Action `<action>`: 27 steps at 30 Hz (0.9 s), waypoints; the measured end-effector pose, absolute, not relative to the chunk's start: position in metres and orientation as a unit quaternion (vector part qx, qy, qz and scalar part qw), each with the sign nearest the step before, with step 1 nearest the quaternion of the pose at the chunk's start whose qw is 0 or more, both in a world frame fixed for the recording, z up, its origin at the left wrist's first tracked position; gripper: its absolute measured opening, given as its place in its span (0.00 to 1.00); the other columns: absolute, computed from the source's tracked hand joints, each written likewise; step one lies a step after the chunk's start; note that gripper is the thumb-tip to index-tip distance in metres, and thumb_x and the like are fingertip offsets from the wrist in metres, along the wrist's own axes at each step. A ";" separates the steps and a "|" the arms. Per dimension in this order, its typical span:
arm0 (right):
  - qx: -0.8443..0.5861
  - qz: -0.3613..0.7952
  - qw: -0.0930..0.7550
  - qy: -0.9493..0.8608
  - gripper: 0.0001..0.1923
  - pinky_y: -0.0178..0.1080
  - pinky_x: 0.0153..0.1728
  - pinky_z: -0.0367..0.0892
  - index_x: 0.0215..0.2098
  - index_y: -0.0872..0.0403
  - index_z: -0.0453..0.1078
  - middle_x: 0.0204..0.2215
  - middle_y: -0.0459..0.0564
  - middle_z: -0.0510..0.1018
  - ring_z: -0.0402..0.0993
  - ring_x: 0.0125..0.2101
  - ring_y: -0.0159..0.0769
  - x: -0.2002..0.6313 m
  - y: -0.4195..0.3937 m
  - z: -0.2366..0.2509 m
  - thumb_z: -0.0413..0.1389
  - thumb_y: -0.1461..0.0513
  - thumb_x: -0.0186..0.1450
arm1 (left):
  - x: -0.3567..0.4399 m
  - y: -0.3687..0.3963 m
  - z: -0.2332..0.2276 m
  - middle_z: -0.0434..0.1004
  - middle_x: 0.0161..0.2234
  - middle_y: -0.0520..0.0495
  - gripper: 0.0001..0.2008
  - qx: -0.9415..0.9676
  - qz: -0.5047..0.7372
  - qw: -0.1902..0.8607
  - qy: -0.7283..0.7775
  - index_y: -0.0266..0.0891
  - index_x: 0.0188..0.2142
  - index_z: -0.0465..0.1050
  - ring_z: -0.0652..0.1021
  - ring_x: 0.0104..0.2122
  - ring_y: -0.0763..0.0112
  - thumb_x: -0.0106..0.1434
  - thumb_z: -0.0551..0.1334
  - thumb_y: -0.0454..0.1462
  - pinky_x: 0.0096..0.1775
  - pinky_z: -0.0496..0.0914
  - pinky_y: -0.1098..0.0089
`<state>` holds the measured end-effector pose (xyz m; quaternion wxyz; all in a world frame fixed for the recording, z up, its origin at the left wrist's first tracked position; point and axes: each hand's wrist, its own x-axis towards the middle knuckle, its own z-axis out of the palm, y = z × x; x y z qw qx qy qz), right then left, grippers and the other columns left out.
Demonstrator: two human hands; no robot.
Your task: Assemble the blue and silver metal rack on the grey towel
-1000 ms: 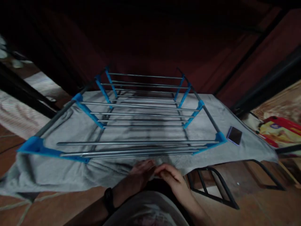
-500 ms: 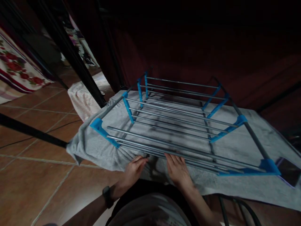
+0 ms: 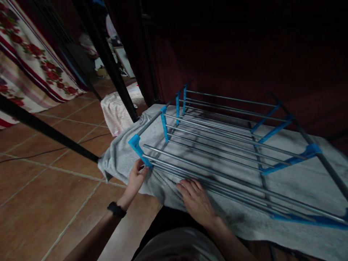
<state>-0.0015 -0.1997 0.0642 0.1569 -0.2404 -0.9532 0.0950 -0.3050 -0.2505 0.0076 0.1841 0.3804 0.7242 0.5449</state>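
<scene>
Under the drying rack (image 3: 231, 141), a grey towel (image 3: 293, 188) lies spread, its near edge hanging toward the tiled floor (image 3: 54, 188). At the towel's left corner, the left hand (image 3: 136, 178) pinches the cloth just below the rack's blue end piece (image 3: 137, 148), fingers together on it. Beside it, the right hand (image 3: 196, 200) lies flat on the towel, fingers apart, touching the nearest rails.

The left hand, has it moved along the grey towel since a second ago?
Yes. The left hand has slid left along the towel, from beside the right hand at mid-rack to the rack's blue near-left corner piece.
</scene>
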 end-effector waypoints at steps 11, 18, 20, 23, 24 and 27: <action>-0.325 0.078 0.133 -0.933 0.25 0.49 0.56 0.65 0.65 0.56 0.60 0.58 0.60 0.71 0.69 0.56 0.47 -0.043 -0.188 0.064 0.45 0.68 0.70 | -0.332 -0.231 0.004 0.80 0.39 0.45 0.16 0.496 0.470 0.326 0.653 0.37 0.38 0.74 0.77 0.43 0.59 0.57 0.65 0.47 0.51 0.71 0.57; -0.338 0.117 0.043 -0.933 0.21 0.45 0.51 0.69 0.59 0.54 0.67 0.54 0.58 0.76 0.75 0.51 0.44 -0.059 -0.168 0.067 0.42 0.67 0.72 | -0.312 -0.233 0.006 0.80 0.37 0.45 0.12 0.539 0.414 0.309 0.665 0.39 0.36 0.74 0.78 0.39 0.58 0.59 0.62 0.45 0.47 0.72 0.59; -0.337 0.135 0.039 -0.931 0.19 0.44 0.53 0.68 0.56 0.53 0.69 0.54 0.58 0.76 0.74 0.53 0.43 -0.058 -0.166 0.068 0.43 0.66 0.72 | -0.307 -0.234 0.008 0.81 0.37 0.45 0.11 0.543 0.409 0.320 0.660 0.39 0.36 0.74 0.78 0.39 0.58 0.59 0.63 0.44 0.46 0.72 0.60; -0.342 0.158 0.049 -0.925 0.18 0.44 0.57 0.66 0.56 0.53 0.69 0.58 0.57 0.74 0.71 0.57 0.43 -0.060 -0.164 0.067 0.45 0.62 0.73 | -0.305 -0.234 0.010 0.81 0.35 0.46 0.10 0.541 0.414 0.326 0.656 0.40 0.33 0.74 0.78 0.39 0.58 0.58 0.63 0.44 0.45 0.73 0.60; -0.344 0.165 0.052 -0.923 0.17 0.45 0.58 0.65 0.56 0.53 0.69 0.58 0.57 0.73 0.70 0.58 0.43 -0.061 -0.163 0.067 0.46 0.62 0.73 | -0.305 -0.233 0.011 0.80 0.35 0.46 0.10 0.541 0.415 0.330 0.652 0.40 0.32 0.74 0.78 0.39 0.58 0.57 0.64 0.44 0.45 0.73 0.60; -0.337 0.186 0.048 -0.922 0.18 0.45 0.59 0.63 0.55 0.55 0.70 0.59 0.58 0.72 0.69 0.58 0.43 -0.069 -0.162 0.066 0.45 0.60 0.73 | -0.304 -0.232 0.008 0.80 0.33 0.47 0.10 0.531 0.428 0.345 0.645 0.40 0.31 0.74 0.78 0.37 0.60 0.56 0.65 0.45 0.44 0.73 0.60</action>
